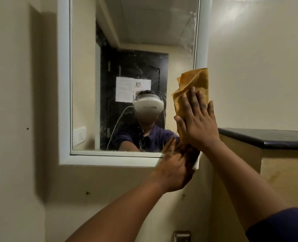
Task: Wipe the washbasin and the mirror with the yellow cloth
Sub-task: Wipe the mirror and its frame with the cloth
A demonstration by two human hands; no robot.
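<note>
Under the flat right hand (197, 117) the cloth (193, 81) looks soft and floppy against the mirror (127, 49); left hand (174, 170), fingers straight, presses its lower end.

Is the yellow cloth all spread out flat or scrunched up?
Scrunched up. The yellow cloth shows folds and creases, bunched under the right hand pressing it on the mirror.

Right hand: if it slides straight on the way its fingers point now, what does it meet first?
The right hand lies flat on the yellow cloth, fingers pointing up. Going on, it would probably ride up the mirror's white frame on the right edge; depth is hard to judge.
</note>
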